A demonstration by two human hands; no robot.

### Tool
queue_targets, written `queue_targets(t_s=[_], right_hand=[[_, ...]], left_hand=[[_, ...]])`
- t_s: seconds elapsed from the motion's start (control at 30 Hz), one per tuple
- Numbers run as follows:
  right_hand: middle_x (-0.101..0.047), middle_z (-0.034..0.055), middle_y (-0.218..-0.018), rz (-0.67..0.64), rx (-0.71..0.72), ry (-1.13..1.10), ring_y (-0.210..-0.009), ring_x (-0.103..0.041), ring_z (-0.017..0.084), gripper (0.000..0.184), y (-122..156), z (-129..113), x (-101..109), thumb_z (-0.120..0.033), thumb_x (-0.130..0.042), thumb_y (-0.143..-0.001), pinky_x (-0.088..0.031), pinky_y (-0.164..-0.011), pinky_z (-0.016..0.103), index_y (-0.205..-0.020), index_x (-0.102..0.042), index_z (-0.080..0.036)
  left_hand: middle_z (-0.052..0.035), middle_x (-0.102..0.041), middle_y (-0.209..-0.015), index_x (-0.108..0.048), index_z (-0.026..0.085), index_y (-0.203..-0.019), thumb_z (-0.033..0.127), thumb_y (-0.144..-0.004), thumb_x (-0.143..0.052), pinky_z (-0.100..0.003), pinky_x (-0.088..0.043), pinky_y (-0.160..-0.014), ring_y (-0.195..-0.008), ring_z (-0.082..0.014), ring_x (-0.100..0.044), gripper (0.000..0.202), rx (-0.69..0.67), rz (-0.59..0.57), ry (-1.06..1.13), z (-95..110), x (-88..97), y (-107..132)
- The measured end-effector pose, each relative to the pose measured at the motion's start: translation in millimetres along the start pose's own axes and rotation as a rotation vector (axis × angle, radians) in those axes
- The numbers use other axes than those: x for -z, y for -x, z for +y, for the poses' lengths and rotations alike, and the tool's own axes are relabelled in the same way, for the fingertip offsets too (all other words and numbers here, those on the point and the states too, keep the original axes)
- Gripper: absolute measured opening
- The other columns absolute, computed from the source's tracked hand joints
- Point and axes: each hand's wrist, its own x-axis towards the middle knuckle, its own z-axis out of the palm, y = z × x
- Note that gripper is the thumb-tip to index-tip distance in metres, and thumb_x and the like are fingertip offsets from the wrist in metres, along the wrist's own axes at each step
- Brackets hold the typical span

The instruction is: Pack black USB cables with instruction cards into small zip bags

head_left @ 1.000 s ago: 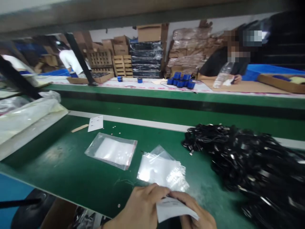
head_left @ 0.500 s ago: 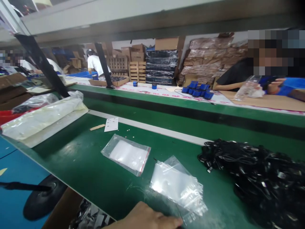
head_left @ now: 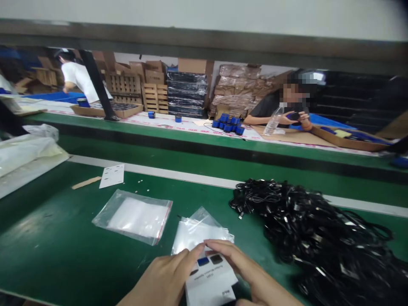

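White printed leaflets (head_left: 210,280), seemingly a small stack with uneven edges, are gripped between my two hands at the bottom centre. My left hand (head_left: 162,276) closes on their left side, and my right hand (head_left: 251,272) wraps round the right; the index fingertips meet at the far edge. Some fingers are hidden below. Just beyond the hands lies a pile of clear plastic bags (head_left: 194,231), partly covered by them. To its left is a clear bag (head_left: 137,216) with a red line along one edge and white contents. A heap of black cables (head_left: 287,221) spreads on the right.
On the green bench lie a white card (head_left: 112,176) and a tan strip (head_left: 86,182). A wrapped white bundle (head_left: 28,153) sits at left. Across the bench, a person (head_left: 270,106) handles a dark object near several blue cylinders (head_left: 228,124). A shelf (head_left: 204,34) overhangs above.
The view has swung right. Both hands are now together holding the leaflets, where earlier one hand showed beside the clear bags and no leaflets were visible.
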Motion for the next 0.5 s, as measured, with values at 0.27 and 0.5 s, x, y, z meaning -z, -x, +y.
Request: queue_targets(t_s=[0.27, 0.5], right_hand=[[-0.07, -0.0011, -0.096, 0.142, 0.066, 0.25, -0.088, -0.064, 0.013, 0.034, -28, -18, 3, 0.001, -0.05, -0.081, -0.046, -0.08, 0.021, -0.095, -0.068, -0.023], [-0.069, 0.0043, -0.089, -0.039, -0.057, 0.677, -0.082, -0.065, 0.018, 0.02, -103, -11, 76, -0.003, -0.053, -0.085, -0.049, -0.072, 0.026, -0.092, -0.067, -0.015]], left_hand=[[-0.0054, -0.069, -0.112, -0.037, 0.022, -0.136, 0.011, -0.082, -0.039, -0.027, -0.057, -0.077, -0.093, -0.0186, -0.069, 0.055, 0.143, 0.007, 0.072, 2, -4.2, -9], [-0.0011, -0.06, -0.117, -0.054, 0.036, -0.115, 0.035, -0.09, -0.044, -0.033, -0.056, -0.082, -0.104, -0.0223, -0.063, 0.028, 0.254, 0.373, 0.212, 7, 31.6, 12]])
